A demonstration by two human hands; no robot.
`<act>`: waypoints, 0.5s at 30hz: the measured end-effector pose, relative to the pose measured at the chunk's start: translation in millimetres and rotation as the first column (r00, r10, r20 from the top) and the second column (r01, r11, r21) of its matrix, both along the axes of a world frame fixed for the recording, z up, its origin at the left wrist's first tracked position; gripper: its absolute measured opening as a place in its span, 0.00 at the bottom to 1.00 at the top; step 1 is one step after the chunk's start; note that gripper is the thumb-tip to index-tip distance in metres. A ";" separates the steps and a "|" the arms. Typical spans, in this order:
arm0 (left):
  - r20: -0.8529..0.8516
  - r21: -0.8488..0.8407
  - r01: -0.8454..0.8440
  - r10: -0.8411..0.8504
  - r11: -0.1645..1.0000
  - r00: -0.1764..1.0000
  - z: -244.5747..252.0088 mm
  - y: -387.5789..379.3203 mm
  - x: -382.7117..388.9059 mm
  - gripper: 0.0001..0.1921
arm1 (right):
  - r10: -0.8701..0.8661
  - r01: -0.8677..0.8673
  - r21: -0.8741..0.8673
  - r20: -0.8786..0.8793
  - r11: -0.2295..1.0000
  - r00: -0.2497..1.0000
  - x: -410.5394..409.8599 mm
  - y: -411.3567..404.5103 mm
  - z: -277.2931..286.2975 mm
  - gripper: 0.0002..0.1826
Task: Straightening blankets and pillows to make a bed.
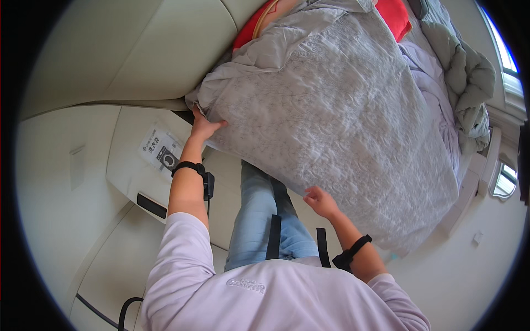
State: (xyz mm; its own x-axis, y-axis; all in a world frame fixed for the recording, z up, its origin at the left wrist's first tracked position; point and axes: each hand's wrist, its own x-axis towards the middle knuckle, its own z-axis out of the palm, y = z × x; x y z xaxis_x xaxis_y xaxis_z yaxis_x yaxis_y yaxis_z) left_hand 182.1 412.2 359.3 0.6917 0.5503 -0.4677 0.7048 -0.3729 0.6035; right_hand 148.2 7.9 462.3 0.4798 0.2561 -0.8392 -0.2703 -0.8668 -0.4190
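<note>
A grey quilted bed cover (331,120) with a stitched floral pattern spreads over the bed in front of me. My left hand (203,127) grips its near left corner beside the padded headboard. The thumb lies on top of the cloth, while the other fingers are partly hidden at the edge. Farther right, my right hand (321,201) is at the cover's near edge with its fingers curled. Whether cloth is pinched between those fingers cannot be made out. Rumpled, smoother grey fabric (256,62) lies along the cover's headboard side.
The cream headboard (174,45) rises at left. A white bedside cabinet (128,165) bears a printed plastic packet (161,147). Red pillows (393,18) show at the far end. A bunched grey-green quilt (459,78) lies by the window (501,45); a small mirror (505,182) stands at right.
</note>
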 end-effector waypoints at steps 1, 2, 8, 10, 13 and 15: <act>-0.059 -0.070 -0.034 0.030 0.997 0.998 3.2 -4.3 2.3 0.58 | -0.007 0.007 -0.007 -0.003 1.000 1.000 0.4 -3.2 -0.2 0.16; -0.063 -0.076 -0.027 0.023 0.997 0.998 2.1 -6.8 4.3 0.58 | -0.056 0.056 0.008 0.004 0.998 0.998 1.2 -6.1 -0.9 0.16; 0.003 -0.318 0.119 -0.124 0.941 0.992 12.6 -1.4 -1.7 0.48 | -0.109 0.109 0.010 0.012 0.994 0.994 1.1 -1.1 -0.8 0.15; 0.019 -0.487 0.142 -0.152 0.862 0.988 24.5 -20.0 -10.7 0.36 | -0.140 0.140 0.015 0.016 0.990 0.990 -1.7 -5.3 -0.7 0.15; 0.045 -0.653 0.076 -0.061 0.753 0.997 48.5 -50.2 -30.2 0.27 | -0.162 0.161 0.072 0.018 0.984 0.987 -6.6 -10.9 5.5 0.15; 0.027 -0.670 0.108 -0.121 0.734 0.992 73.2 -69.8 -28.5 0.24 | -0.167 0.167 -0.005 0.034 0.986 0.985 -6.7 -18.2 11.4 0.15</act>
